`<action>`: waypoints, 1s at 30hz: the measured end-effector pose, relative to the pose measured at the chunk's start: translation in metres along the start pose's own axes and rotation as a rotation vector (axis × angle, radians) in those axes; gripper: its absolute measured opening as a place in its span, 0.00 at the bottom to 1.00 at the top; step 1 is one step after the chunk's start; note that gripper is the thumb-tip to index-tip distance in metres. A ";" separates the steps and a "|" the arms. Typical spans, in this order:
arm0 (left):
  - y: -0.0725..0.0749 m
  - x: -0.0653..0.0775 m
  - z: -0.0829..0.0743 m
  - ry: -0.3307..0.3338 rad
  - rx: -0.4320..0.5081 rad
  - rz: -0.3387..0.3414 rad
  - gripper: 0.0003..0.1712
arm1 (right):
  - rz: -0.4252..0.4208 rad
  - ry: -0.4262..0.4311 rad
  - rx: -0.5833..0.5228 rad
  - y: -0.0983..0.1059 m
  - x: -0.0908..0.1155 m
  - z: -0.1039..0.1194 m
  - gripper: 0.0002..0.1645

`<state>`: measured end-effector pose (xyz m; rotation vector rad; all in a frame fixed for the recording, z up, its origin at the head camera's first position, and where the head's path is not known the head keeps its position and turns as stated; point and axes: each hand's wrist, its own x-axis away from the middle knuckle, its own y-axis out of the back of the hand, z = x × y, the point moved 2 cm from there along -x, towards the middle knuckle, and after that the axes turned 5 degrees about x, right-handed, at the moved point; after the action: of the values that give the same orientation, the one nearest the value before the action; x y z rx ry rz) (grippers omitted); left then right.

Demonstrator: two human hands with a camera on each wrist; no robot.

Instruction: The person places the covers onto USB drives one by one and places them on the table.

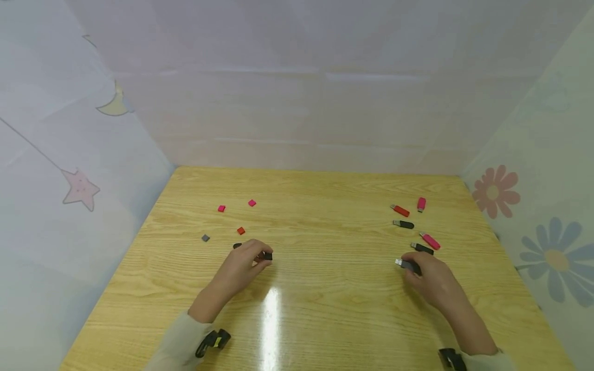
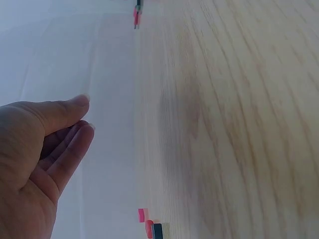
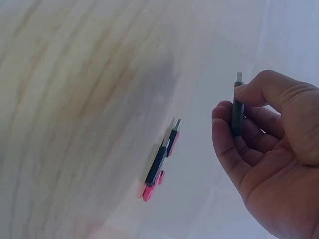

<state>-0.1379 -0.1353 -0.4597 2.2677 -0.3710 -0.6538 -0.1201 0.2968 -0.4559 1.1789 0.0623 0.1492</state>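
My left hand [image 1: 244, 263] pinches a small black USB cap [image 1: 268, 256] between thumb and fingertips, above the left half of the table. In the left wrist view, the fingers of that hand [image 2: 55, 144] hide the cap. Just behind the knuckles lies another black cap [image 1: 237, 246], partly covered by the hand. On the right, my right hand [image 1: 433, 281] grips a dark grey USB flash drive [image 1: 410, 266] whose bare metal plug points left. The right wrist view shows this drive [image 3: 238, 112] upright, with the thumb against its side and curled fingers behind it.
Beyond the right hand lie uncapped flash drives: a red one [image 1: 400, 210], pink ones [image 1: 430, 241] and black ones [image 1: 423, 249]. Loose caps, pink [image 1: 252, 203], red [image 1: 241, 231] and grey [image 1: 205, 238], are scattered at left. Cloth walls [image 1: 297, 118] enclose the wooden table [image 1: 325, 309].
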 end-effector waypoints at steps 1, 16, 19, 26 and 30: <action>-0.001 -0.001 -0.001 -0.011 -0.005 -0.003 0.14 | -0.002 0.002 -0.004 0.000 0.000 0.002 0.14; -0.011 -0.009 -0.008 -0.024 0.046 0.040 0.12 | -0.004 0.073 -0.037 -0.005 -0.008 0.023 0.14; -0.013 -0.010 -0.009 -0.008 0.043 0.047 0.12 | 0.011 0.070 -0.051 -0.007 -0.009 0.025 0.15; -0.016 -0.012 -0.011 -0.034 0.055 0.037 0.13 | 0.004 0.078 -0.061 -0.011 -0.012 0.030 0.14; -0.019 -0.013 -0.011 -0.034 0.076 0.038 0.13 | -0.010 0.083 -0.055 -0.012 -0.013 0.034 0.14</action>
<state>-0.1416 -0.1098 -0.4626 2.3174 -0.4612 -0.6702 -0.1278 0.2594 -0.4549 1.1173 0.1360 0.1896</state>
